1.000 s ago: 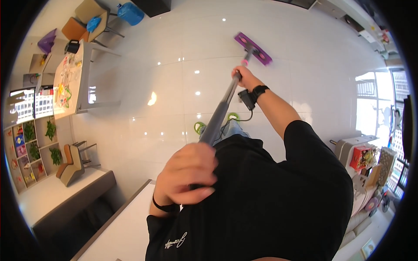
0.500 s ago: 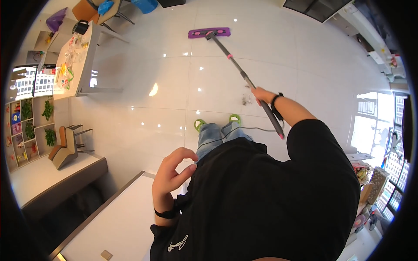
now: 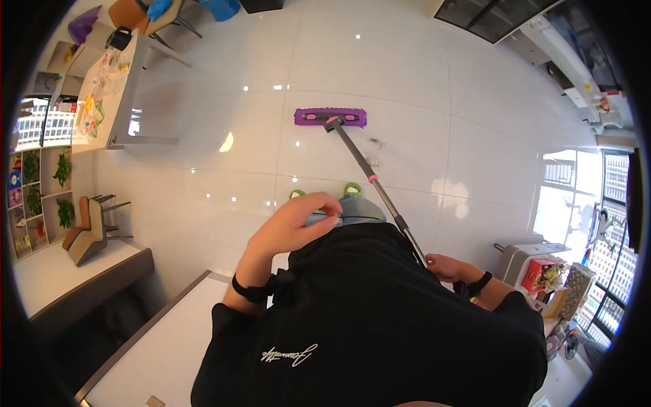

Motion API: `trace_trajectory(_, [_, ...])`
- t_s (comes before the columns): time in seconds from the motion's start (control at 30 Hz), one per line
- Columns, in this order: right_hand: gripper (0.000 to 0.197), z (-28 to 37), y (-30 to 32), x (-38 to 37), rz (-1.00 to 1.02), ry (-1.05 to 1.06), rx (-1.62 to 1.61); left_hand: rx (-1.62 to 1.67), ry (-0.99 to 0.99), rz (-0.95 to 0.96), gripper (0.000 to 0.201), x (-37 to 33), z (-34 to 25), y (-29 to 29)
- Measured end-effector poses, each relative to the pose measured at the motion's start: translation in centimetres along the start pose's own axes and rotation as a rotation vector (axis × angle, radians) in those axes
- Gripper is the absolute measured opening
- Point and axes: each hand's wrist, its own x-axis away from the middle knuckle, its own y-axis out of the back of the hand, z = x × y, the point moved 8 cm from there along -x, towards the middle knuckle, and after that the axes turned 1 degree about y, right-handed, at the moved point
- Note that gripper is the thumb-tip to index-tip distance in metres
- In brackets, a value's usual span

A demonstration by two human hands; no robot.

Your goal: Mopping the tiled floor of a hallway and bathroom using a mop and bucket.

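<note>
The right hand [image 3: 447, 266] is closed round the upper end of the mop handle [image 3: 369, 178]; the purple mop head [image 3: 330, 117] lies flat on the glossy floor [image 3: 420, 88] at upper centre. The left hand [image 3: 293, 222] hangs loose, holding nothing (fingers curled). The pole looks light and stiff, best held high.

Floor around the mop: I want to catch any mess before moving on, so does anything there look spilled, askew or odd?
Nothing spilled shows on the glossy white floor. The purple mop head lies flat. One oddity: a small thin wiry thing lies loose on the tiles just right of the mop handle; too small to tell what it is.
</note>
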Motion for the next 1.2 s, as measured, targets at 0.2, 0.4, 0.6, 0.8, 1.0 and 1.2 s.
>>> trace_trajectory(0.2, [0.028,10.2,-3.6,4.0,0.143,0.128,-0.264,0.085,0.199,0.260,0.019,-4.2,4.9,-5.2])
trace_trajectory(0.4, [0.040,12.3,-4.0,5.6,0.011,0.101,-0.098,-0.037,0.317,0.171,0.036,-8.9,12.5,-10.1])
trace_trajectory(0.6, [0.049,12.8,-3.2,6.7,-0.085,0.163,0.273,-0.461,-0.465,0.372,0.055,-11.2,5.8,-20.1])
trace_trajectory(0.8, [0.038,18.2,-1.2,7.8,-0.125,0.512,0.465,-0.634,-0.321,1.054,0.023,-10.2,9.6,-29.0])
trace_trajectory(1.0, [0.026,17.4,10.4,14.3,0.022,1.009,-0.996,-0.508,-0.392,0.776,0.026,-13.2,7.2,-25.7])
trace_trajectory(1.2, [0.030,10.8,7.9,12.6,-0.276,0.696,-0.284,-0.422,-0.363,0.432,0.023,-17.7,5.7,-21.9])
